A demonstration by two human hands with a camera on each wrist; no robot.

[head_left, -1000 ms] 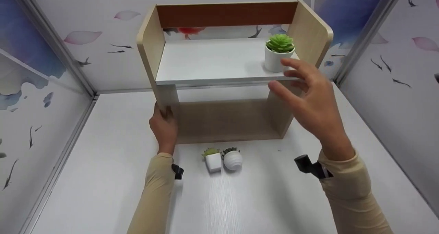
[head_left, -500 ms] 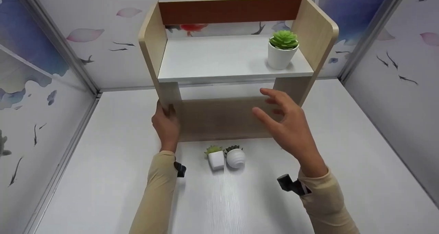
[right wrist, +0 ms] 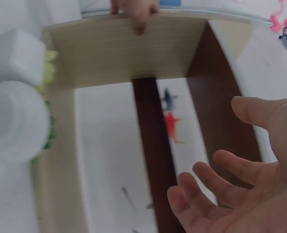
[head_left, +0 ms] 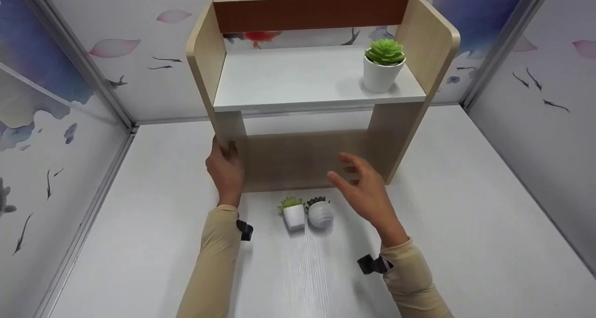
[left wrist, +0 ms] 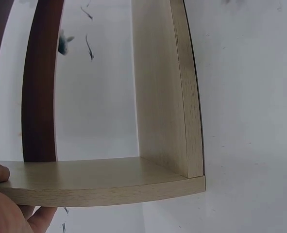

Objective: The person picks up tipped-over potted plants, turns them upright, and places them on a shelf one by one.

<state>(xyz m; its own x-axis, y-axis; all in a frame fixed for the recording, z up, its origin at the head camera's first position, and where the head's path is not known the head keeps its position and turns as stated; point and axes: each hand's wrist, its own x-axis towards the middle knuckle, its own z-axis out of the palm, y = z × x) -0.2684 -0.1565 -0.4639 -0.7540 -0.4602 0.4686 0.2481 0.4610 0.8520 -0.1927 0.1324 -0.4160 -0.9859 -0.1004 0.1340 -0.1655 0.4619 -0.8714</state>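
Grips the wood-grained left side panel (head_left: 208, 57) of the shelf unit (head_left: 298, 87) with the left hand (head_left: 226, 171), thumb against the inner face, fingers around the outer. Poises the right hand (head_left: 365, 192) near the shelf unit's lower front, right of its middle, fingers relaxed and slightly bent, thumb apart. Rounded upper front corners on the shelf unit, a smooth white board (head_left: 284, 73) across it, a flat red-brown strip (head_left: 312, 13) along its upper back. Upright near the shelf unit's right end, on the board: a fleshy green rosette plant (head_left: 384, 64) in a tapered white pot. On the finely streaked white counter (head_left: 139, 225), just in front of the shelf unit: a square-potted plant (head_left: 293, 215) with yellow-green leaves, and close beside it a round-potted plant (head_left: 320, 214), swirl-ribbed, with dark spiky leaves. In count: one shelf unit, three potted plants (one on the shelf unit, two before it), two hands, two stretchy beige sleeves (head_left: 216, 250).
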